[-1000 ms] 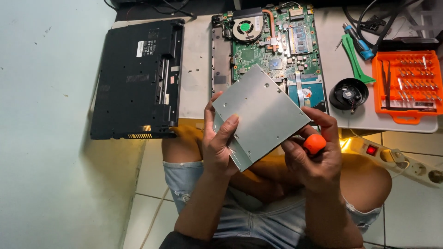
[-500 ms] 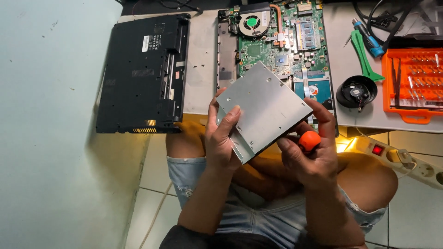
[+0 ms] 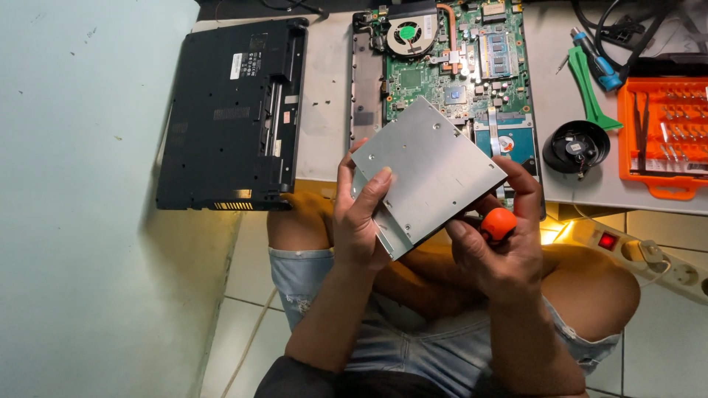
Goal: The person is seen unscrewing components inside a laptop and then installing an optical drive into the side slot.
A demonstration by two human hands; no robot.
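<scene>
Silver drive (image 3: 431, 173) sits tilted over my lap, my left hand (image 3: 361, 221) gripping its edge; my right hand (image 3: 501, 250) clasps an orange-handled screwdriver (image 3: 498, 223), its tip hidden behind the drive.

We cannot see the near edge of the flat silver drive (image 3: 428, 171), since our left hand (image 3: 359, 221) wraps over it, and its right corner slips behind our right hand (image 3: 495, 247). Of the screwdriver only the orange handle end (image 3: 498, 223) shows; its shaft and tip are hidden. The drive covers the lower part of the green circuit board (image 3: 442, 66). The orange bit case (image 3: 667, 133) is cut off at the right edge, its bits too small to tell apart.
</scene>
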